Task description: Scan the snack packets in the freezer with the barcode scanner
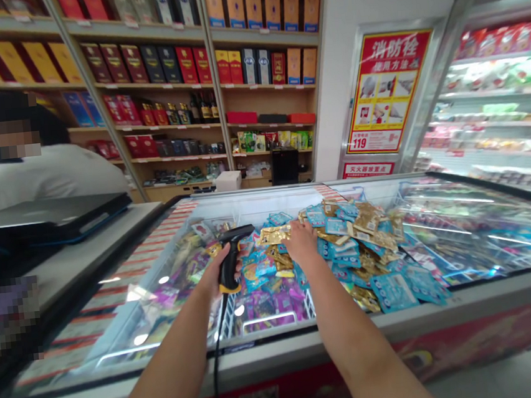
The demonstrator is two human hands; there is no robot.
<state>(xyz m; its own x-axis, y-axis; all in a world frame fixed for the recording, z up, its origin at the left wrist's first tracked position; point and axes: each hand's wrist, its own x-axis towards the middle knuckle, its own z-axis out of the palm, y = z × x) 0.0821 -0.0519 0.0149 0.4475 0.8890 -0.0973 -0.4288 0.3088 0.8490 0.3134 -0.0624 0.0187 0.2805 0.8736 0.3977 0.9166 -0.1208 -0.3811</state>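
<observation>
My left hand [220, 269] is wrapped round the handle of a black barcode scanner [230, 262] with yellow trim. Its head points right, and its cord [217, 347] hangs down past the freezer's front edge. A gold foil packet [273, 234] lies at the fingers of my right hand [301, 242], which closes on its right end. Around and to the right of that hand, blue packets [391, 290] and more gold packets [368, 220] are heaped on the freezer's glass top. My right fingertips are partly hidden behind the hand.
The chest freezer [279, 341] has glass lids, with purple packages [270, 302] and wire baskets inside. A person [56, 172] is at the left, beside a counter device [60, 215]. Shelves [259, 37] of boxes stand behind, and a lit cooler [495, 102] at right.
</observation>
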